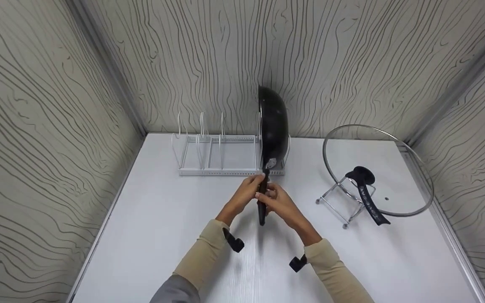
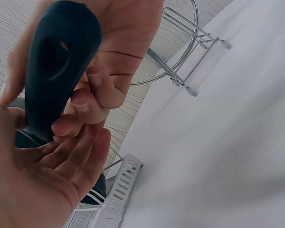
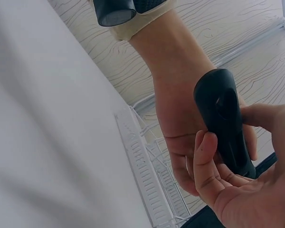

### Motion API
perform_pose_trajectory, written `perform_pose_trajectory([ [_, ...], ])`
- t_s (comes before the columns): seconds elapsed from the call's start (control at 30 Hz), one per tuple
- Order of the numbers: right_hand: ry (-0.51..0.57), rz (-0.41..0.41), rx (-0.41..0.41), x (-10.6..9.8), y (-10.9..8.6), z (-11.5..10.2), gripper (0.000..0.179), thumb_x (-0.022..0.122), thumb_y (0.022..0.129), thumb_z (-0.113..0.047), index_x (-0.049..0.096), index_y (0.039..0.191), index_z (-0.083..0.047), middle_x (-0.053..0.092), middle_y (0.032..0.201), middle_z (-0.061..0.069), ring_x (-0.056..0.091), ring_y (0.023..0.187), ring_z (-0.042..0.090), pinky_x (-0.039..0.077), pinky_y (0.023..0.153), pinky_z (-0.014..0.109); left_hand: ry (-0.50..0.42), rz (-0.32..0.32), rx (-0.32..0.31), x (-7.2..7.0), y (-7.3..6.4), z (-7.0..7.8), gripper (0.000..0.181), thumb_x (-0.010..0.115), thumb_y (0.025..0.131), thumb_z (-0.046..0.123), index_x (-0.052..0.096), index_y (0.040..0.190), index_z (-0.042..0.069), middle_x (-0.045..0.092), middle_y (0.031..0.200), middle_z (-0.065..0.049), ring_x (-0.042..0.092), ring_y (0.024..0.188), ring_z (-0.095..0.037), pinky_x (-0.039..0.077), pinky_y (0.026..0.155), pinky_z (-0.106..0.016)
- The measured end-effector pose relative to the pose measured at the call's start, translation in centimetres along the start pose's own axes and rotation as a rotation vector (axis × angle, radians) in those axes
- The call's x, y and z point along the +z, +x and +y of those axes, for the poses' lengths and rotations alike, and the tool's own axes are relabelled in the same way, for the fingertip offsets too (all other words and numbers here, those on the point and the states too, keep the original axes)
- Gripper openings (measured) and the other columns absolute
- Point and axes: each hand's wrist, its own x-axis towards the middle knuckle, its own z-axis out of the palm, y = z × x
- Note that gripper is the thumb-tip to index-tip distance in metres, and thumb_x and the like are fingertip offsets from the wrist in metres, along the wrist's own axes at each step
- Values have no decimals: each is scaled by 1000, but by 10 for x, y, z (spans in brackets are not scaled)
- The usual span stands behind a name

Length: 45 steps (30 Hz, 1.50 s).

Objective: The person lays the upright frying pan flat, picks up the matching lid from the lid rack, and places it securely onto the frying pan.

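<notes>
A black frying pan (image 1: 274,126) stands on its edge in the right-hand end of a white wire rack (image 1: 230,172), its handle (image 1: 262,210) pointing toward me. My left hand (image 1: 244,195) holds the handle from the left, close to the pan body. From the right, my right hand (image 1: 281,205) grips the same handle with thumb and curled fingers. The handle's end, with its hanging hole, shows between both hands in the left wrist view and the right wrist view. Part of the pan body is hidden behind the hands in both wrist views.
On the right, a glass lid (image 1: 411,212) with a metal rim leans tilted on a small chrome wire stand (image 1: 333,210). A black lettered handle (image 1: 371,202) overlaps the lid. Wood-patterned walls (image 1: 209,50) enclose the white table (image 1: 162,235) at the back and sides.
</notes>
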Motion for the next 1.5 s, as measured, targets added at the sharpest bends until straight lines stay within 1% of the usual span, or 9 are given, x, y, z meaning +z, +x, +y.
perform_pose_trajectory([
  [0.17, 54, -24, 20, 3, 1, 2, 57, 66, 106, -25, 46, 145, 11, 68, 108, 11, 66, 84, 15, 56, 72, 29, -97, -14, -33, 3, 2, -3, 54, 47, 113, 42, 63, 135, -5, 69, 115, -8, 68, 101, -15, 56, 93, -34],
  [0.3, 102, -46, 41, 5, 0, 2, 53, 63, 107, -26, 47, 142, 10, 66, 115, 10, 64, 95, 15, 58, 77, 30, -176, -43, -21, 6, 2, -4, 50, 49, 113, 41, 66, 131, -3, 69, 111, -7, 68, 99, -16, 56, 91, -32],
  [0.37, 136, -59, 51, 6, -1, 2, 51, 62, 107, -26, 47, 140, 10, 65, 114, 9, 65, 95, 14, 59, 79, 30, -218, -61, -17, 8, 1, -3, 47, 50, 113, 39, 65, 130, -2, 71, 110, -7, 69, 99, -16, 57, 91, -32],
  [0.57, 237, -92, 86, 11, -1, 3, 39, 59, 109, -25, 50, 132, 6, 66, 95, 4, 68, 79, 13, 61, 75, 30, -329, -88, -45, 9, 2, -3, 44, 51, 112, 38, 63, 132, 1, 77, 104, -5, 75, 94, -17, 60, 87, -31],
  [0.87, 313, -121, 139, 17, -5, 0, 30, 50, 113, -31, 54, 118, -1, 65, 85, 2, 68, 72, 13, 61, 71, 28, -442, -103, -83, 9, 3, -2, 40, 55, 111, 37, 69, 118, 0, 78, 101, -6, 77, 96, -19, 61, 93, -33],
  [1.1, 344, -146, 124, 21, -7, -1, 32, 47, 115, -33, 57, 103, -5, 65, 77, 0, 67, 65, 11, 59, 64, 26, -494, -121, -85, 8, 3, -3, 36, 56, 111, 35, 69, 119, 2, 78, 98, -3, 76, 96, -16, 58, 97, -33],
  [1.2, 372, -136, 135, 23, -8, -1, 32, 47, 115, -33, 58, 101, -6, 64, 75, -2, 65, 62, 10, 56, 61, 26, -515, -129, -94, 8, 3, -4, 35, 55, 111, 34, 69, 117, 2, 78, 93, 0, 73, 93, -15, 57, 94, -31],
  [1.33, 393, -118, 162, 27, -8, -1, 31, 50, 113, -34, 58, 98, -8, 62, 71, -3, 62, 58, 10, 52, 57, 24, -532, -123, -113, 9, 3, -5, 29, 56, 111, 34, 70, 113, 8, 73, 86, 1, 67, 83, -14, 54, 84, -29],
  [1.5, 360, -91, 185, 32, -7, 0, 33, 50, 113, -32, 56, 90, -9, 57, 67, -4, 57, 56, 9, 49, 55, 23, -571, -108, -129, 12, 5, -5, 26, 55, 111, 33, 65, 112, 10, 66, 84, 4, 59, 73, -8, 48, 74, -26],
])
